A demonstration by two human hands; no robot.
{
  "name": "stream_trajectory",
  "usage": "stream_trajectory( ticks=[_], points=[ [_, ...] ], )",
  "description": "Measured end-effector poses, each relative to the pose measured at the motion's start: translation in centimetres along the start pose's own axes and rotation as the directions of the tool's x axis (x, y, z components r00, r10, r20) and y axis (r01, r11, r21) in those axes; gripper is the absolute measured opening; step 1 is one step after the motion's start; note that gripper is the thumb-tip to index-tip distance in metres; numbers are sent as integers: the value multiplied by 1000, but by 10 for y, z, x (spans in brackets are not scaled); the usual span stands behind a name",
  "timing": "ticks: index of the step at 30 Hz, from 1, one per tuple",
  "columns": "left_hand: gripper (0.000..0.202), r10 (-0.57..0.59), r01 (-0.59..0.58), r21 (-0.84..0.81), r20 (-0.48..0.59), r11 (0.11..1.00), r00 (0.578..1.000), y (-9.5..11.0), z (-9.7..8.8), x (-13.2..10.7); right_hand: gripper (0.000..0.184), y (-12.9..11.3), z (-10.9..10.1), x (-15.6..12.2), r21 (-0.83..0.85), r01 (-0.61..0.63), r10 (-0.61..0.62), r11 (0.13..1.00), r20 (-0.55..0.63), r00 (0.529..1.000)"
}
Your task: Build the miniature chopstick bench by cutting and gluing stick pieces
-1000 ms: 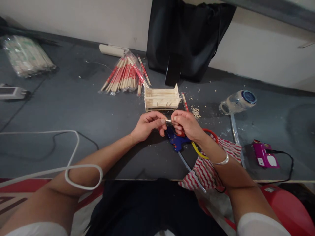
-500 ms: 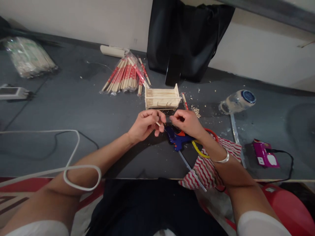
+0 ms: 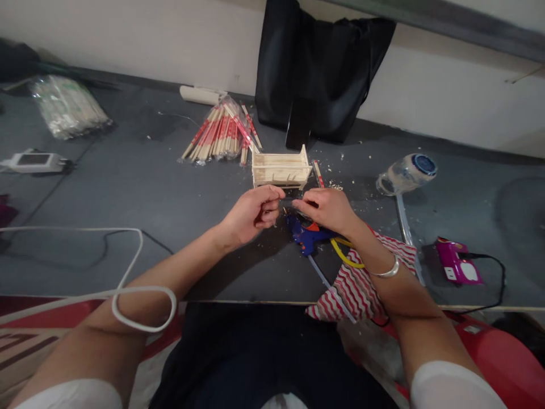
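My left hand [image 3: 258,210] is closed, its thumb and forefinger pinched together over the table. A short pale wooden stick is in its curled fingers, mostly hidden now. My right hand [image 3: 326,207] is closed just to the right, fingertips near the left ones; anything in its pinch is too small to make out. Right behind both hands stands a small rack-like model [image 3: 281,168] made of thin wooden sticks. Below my right hand lies a blue hot glue gun [image 3: 309,238] with an orange trigger. A clear glue stick [image 3: 319,271] sticks out of its back.
A striped cloth [image 3: 361,284] lies under my right forearm. Behind are bundled chopsticks [image 3: 217,133], a phone [image 3: 298,124] and a black bag [image 3: 319,68]. A glass jar [image 3: 409,173] and purple adapter [image 3: 460,263] sit right. A white cable [image 3: 142,289] loops over my left forearm.
My left hand has turned and its fingers have curled in, hiding most of the small stick. My right hand stays nearly in place. The view has shifted slightly.
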State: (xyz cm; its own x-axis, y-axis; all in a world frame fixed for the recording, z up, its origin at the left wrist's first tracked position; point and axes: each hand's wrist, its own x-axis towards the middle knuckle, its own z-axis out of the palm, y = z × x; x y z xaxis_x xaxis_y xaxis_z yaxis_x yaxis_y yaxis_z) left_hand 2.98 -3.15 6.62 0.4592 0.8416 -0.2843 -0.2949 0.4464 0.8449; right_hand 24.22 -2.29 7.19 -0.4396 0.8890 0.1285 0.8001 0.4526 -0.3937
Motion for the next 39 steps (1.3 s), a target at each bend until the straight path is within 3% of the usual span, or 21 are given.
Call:
stream_trajectory(
  ticks=[2,3,6,8,10,13,15,19,25,30,34,39],
  points=[
    [9,161,-144,191,-77,971,984,-3,-1,4,40,-1,-1,1,-1,-1,1,1000,2,1000],
    [10,282,-236,315,-108,919,953,-5,-3,7,38,-1,-3,1,-10,-2,2,1000,3,1000],
    [20,564,-368,669,-94,646,820,-9,-6,18,31,-5,-9,-2,-85,-9,11,996,30,999],
    [28,624,-326,822,-45,467,780,-10,-8,25,26,-8,-15,-8,-152,-6,16,988,67,998],
    [34,625,-238,919,-11,314,781,-10,-7,30,23,-9,-20,-17,-200,24,4,980,136,991],
    [39,597,-97,986,-5,139,802,-11,-3,36,45,-10,-21,-38,-232,115,-47,966,278,959],
    [41,586,-40,996,-16,83,810,-14,-1,40,60,-11,-19,-52,-238,158,-72,958,335,939],
    [42,604,-25,997,-22,69,796,-20,-2,49,70,-14,-10,-71,-243,200,-111,949,336,935],
    [32,661,-121,982,-5,144,750,-25,-7,59,57,-11,6,-72,-282,255,-187,925,246,951],
    [21,701,-213,957,14,198,713,-27,-8,63,50,9,4,-68,-69,275,-268,959,95,959],
    [19,712,-232,952,21,202,702,-28,-9,64,51,20,-4,-62,174,147,-135,974,-78,988],
    [16,726,-259,946,41,192,687,-28,-12,63,43,16,-6,-49,311,51,-25,949,-86,996]
  ],
)
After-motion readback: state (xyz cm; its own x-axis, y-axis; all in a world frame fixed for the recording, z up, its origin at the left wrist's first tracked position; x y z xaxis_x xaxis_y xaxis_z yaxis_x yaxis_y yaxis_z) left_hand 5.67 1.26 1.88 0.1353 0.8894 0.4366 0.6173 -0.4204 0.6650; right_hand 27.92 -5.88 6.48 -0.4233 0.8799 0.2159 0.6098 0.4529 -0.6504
